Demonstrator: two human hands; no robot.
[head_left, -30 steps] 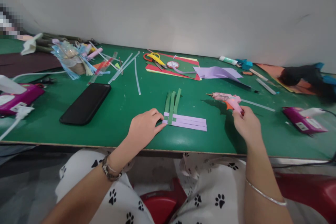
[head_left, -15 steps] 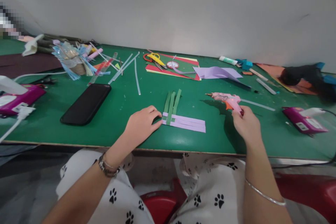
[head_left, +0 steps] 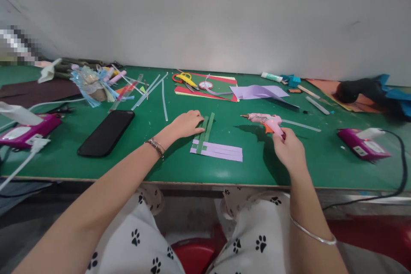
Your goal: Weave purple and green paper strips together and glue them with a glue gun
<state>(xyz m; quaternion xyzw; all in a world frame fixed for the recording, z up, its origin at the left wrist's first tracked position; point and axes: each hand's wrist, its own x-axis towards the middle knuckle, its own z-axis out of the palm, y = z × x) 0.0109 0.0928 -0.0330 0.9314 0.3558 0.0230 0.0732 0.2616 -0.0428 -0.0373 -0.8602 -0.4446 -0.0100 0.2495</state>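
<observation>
My left hand (head_left: 185,124) is at the upper ends of the green paper strips (head_left: 208,127), its fingers curled and its thumb bent toward them. It appears to pinch the leftmost strip, mostly hidden under the fingers. Lower down, these strips cross a purple paper piece (head_left: 224,150) cut into long bands, woven at its left end. In my right hand (head_left: 290,150) is a pink hot glue gun (head_left: 265,122), gripped by its handle above the table. Its nozzle points left, and a clear glue stick (head_left: 302,125) sticks out of its back.
On the green table (head_left: 180,167), a black phone (head_left: 105,133) lies left. Purple power strips (head_left: 362,143) sit at both sides. Behind are scissors (head_left: 186,80), a tape roll (head_left: 206,85), coloured sheets (head_left: 205,95), purple paper (head_left: 257,92), loose glue sticks (head_left: 164,100) and a glue tube (head_left: 271,77).
My left hand has moved up from the left edge of the purple piece to the upper ends of the green strips. My right hand still holds the glue gun; the view has shifted slightly.
</observation>
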